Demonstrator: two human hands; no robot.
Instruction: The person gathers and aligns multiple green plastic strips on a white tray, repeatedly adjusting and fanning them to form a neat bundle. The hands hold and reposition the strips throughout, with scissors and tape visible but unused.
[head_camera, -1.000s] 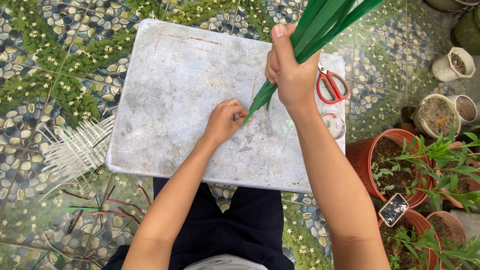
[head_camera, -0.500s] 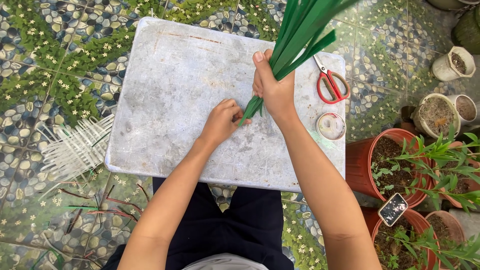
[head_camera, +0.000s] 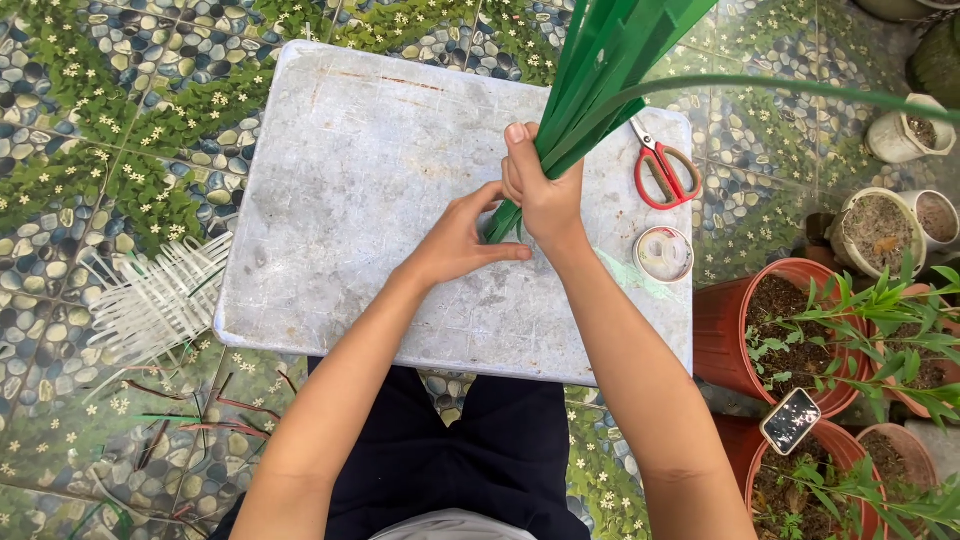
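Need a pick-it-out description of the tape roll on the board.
Start at the grey board on the tiled floor. Near its right edge, below the red-handled scissors, lies the tape roll: a small, pale, see-through ring, the only round thing on the board.

Bright, even daylight, sharp throughout.
Soft shadows only; mild glare on pale tray (head_camera: 330, 200) at centre; slight blur on green leaves (head_camera: 620, 50) at upper edge.

Long flat green leaves (head_camera: 610, 70) are standing bunched and tilted over a grey board (head_camera: 350, 200), fanning upward out of view, their narrow lower ends gathered tightly together just above its surface.
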